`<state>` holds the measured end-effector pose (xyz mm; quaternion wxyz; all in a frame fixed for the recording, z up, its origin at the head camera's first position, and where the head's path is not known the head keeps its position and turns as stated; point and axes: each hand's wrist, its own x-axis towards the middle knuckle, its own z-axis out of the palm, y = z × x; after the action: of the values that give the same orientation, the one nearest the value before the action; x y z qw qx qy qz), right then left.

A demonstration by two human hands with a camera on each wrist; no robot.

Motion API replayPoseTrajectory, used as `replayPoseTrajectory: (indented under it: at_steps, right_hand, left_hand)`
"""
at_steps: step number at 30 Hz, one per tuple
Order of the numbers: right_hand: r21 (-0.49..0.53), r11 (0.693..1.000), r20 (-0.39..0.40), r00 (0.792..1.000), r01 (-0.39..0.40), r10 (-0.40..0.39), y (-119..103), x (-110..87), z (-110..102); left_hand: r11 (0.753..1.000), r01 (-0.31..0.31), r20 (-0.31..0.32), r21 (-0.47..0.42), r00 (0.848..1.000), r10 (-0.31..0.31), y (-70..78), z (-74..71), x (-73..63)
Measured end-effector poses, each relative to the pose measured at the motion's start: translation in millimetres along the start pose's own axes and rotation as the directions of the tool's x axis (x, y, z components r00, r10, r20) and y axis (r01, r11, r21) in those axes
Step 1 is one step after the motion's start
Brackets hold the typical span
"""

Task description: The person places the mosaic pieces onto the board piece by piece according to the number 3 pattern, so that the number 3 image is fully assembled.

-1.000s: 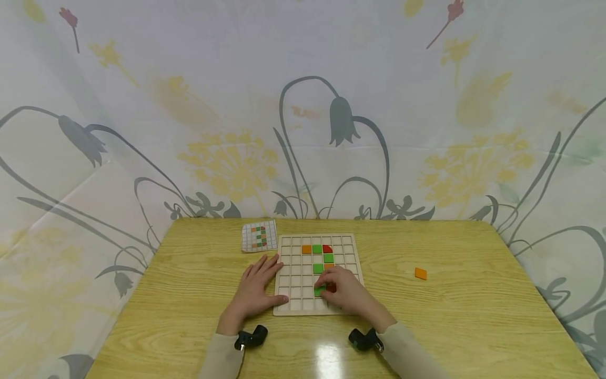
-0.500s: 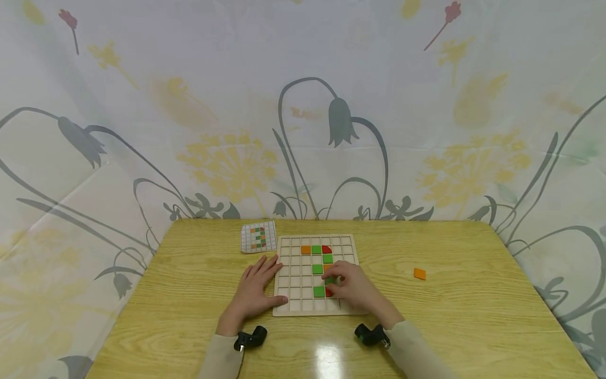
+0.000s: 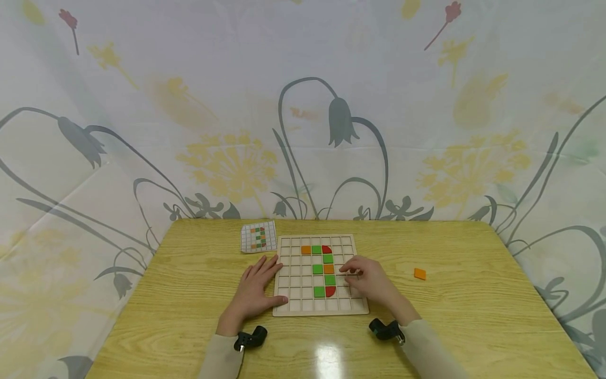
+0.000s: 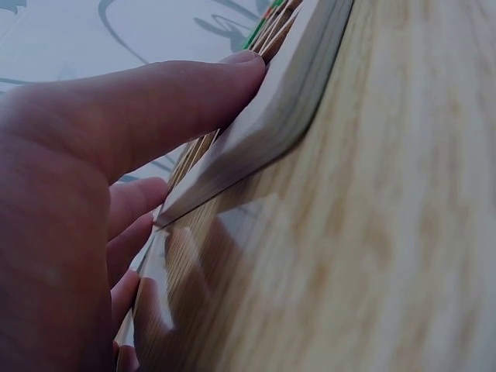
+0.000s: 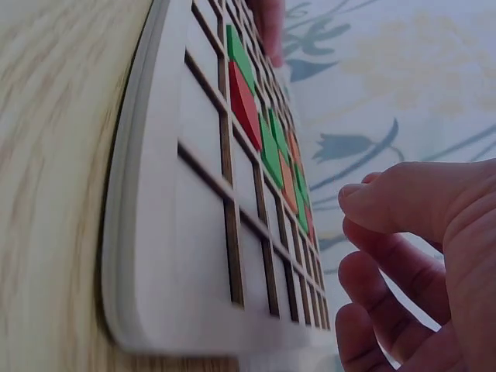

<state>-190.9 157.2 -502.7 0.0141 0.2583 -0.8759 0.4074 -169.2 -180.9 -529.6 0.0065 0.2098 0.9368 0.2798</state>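
A wooden grid board [image 3: 296, 305] lies on the table with several tiles set in its squares. An orange tile [image 3: 306, 250] starts the top row, ending at a rounded red tile [image 3: 326, 249]. Lower down, a green tile [image 3: 319, 291] sits beside another rounded red tile [image 3: 330, 291]. My left hand [image 3: 255, 290] rests along the board's left edge, fingers spread and thumb [image 4: 194, 97] on the rim. Over the board's right side hovers my right hand [image 3: 371, 279], its fingers loosely bent. Nothing shows between its fingertips [image 5: 353, 194] in the right wrist view.
A loose orange tile [image 3: 420, 273] lies on the table to the right of the board. At the upper left, a paper card [image 3: 245, 245] shows a grid with a coloured pattern. A flower-printed cloth [image 3: 407, 173] hangs behind the table [image 3: 473, 326].
My right hand has moved right, away from the lower red tile, uncovering the tiles in that column. The left hand has stayed in place.
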Motion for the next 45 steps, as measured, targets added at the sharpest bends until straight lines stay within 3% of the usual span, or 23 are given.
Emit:
replayPoseTrajectory:
  at_steps: [5, 22, 32, 45]
  right_hand:
    - [-0.025, 0.998, -0.038, 0.998, -0.049, 0.048, 9.0, -5.9, -9.6]
    - [-0.098, 0.989, -0.210, 0.974, -0.111, 0.089, 41.5, -28.4, -55.5]
    - [-0.121, 0.969, -0.233, 0.955, -0.216, 0.184, 57.9, -48.3, -79.4]
    - [-0.079, 0.939, -0.211, 0.926, -0.336, 0.313, 80.0, -70.3, -101.4]
  left_hand:
    - [1.000, 0.014, 0.013, 0.000, 1.000, -0.014, 0.4, -0.7, -0.4]
    - [1.000, -0.003, -0.011, 0.006, 1.000, 0.003, -1.4, 1.4, 0.8]
    - [1.000, 0.014, 0.020, 0.004, 1.000, -0.014, 0.8, -1.1, 1.2]
    - [1.000, 0.009, 0.020, -0.003, 1.000, -0.009, 1.7, -1.7, 0.1]
